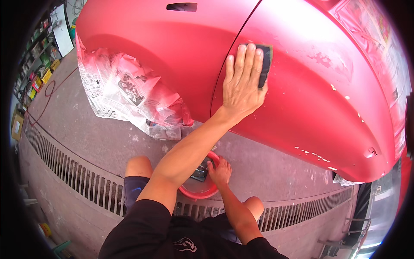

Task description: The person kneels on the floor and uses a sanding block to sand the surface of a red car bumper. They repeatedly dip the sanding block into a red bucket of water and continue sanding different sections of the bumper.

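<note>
Two hands: left hand (242, 82) on one sanding pad (265, 64), right hand (220, 172) in one red basin (199, 190).

Car body workshop: matte red car (302, 99), newspaper masking (129, 95), cluttered shelves (41, 56).
</note>
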Demonstrator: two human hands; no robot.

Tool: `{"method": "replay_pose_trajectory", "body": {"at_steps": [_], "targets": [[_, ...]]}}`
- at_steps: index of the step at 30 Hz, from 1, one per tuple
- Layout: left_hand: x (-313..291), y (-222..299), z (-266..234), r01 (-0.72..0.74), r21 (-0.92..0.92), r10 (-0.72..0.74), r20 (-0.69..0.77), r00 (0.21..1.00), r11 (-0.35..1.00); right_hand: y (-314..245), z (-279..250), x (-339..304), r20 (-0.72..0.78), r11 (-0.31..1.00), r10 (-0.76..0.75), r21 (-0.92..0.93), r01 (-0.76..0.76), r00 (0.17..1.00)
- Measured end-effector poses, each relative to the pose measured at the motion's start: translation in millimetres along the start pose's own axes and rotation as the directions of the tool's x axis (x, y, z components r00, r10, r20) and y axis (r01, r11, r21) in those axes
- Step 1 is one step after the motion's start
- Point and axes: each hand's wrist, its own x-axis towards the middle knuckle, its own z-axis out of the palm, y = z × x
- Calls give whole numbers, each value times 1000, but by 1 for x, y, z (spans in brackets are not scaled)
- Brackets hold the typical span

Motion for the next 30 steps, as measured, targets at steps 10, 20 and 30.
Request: {"method": "replay_pose_trajectory", "body": {"at_steps": [10,20,30], "targets": [[20,15,1,80,-18,-81,-50,995,997,4,3,-1,-15,999,-34,1,34,999],[7,13,-3,58,-29,-58,0,998,998,5,3,-2,-24,1000,-29,-2,29,999],[7,12,3,32,-33,-34,-36,999,999,6,4,-1,-30,999,-35,-32,34,999]]}}
